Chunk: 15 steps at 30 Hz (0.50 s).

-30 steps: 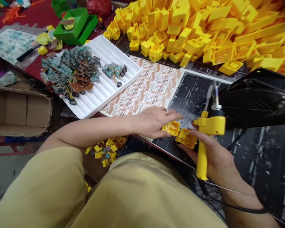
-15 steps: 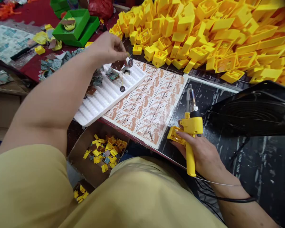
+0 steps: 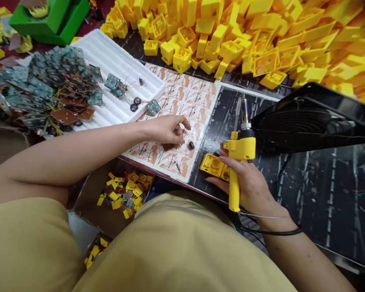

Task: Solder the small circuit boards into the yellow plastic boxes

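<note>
My left hand [image 3: 167, 129] is closed over the patterned sheet [image 3: 197, 109], its fingers pinching a small brown circuit board [image 3: 169, 147] that they partly hide. A dark round part [image 3: 191, 145] sits just beyond the fingertips; whether it is wired to the board I cannot tell. In my right hand [image 3: 252, 184] is a yellow soldering gun [image 3: 245, 148], its metal tip pointing away from me. That same hand also holds an open yellow plastic case [image 3: 212, 164] at its fingers, above the black work surface.
A ridged white foam tray [image 3: 118, 109] bears loose boards beside a heap of circuit boards [image 3: 42, 85]. Yellow cases [image 3: 207, 24] are piled along the back. A black fan-like unit [image 3: 307, 121] stands right, green trays [image 3: 48, 20] far left. Below lies a cardboard box [image 3: 94, 202] of yellow pieces.
My left hand has come from above the foam tray to the patterned sheet, bringing the brown board with it. The view has shifted; my right hand still holds the soldering gun and case.
</note>
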Each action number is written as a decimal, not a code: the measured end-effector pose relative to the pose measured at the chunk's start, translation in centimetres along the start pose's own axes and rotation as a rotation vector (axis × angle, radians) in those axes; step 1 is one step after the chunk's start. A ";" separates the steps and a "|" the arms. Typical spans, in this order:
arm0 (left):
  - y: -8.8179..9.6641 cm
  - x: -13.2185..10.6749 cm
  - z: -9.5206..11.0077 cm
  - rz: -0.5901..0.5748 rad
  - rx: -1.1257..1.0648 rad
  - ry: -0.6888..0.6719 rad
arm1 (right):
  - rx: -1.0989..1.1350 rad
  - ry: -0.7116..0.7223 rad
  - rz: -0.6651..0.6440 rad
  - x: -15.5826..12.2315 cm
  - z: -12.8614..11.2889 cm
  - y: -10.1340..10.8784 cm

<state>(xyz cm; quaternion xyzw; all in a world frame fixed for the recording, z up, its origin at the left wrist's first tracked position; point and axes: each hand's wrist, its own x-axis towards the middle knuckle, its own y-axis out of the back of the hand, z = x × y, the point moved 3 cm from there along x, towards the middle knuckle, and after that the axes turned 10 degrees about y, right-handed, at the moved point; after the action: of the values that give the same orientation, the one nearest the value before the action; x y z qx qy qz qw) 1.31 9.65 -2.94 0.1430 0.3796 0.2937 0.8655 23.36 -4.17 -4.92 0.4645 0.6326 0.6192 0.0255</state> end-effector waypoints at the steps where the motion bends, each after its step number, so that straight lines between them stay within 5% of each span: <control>1: -0.4 -0.3 -0.2 0.026 -0.002 -0.022 | 0.008 -0.006 0.003 -0.1 0.0 0.0; 9: -0.7 -2.6 0.5 0.180 -0.069 -0.004 | 0.014 0.055 0.042 0.9 -0.5 0.2; 15: -0.3 -4.1 1.9 0.330 0.284 -0.156 | -0.077 -0.043 0.327 -0.8 -1.6 5.6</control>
<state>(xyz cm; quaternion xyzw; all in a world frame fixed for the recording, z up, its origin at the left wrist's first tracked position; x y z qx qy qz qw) 0.62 6.82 0.55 0.3458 0.3204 0.3630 0.8037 26.01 -7.02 -0.46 0.5732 0.5234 0.6289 -0.0441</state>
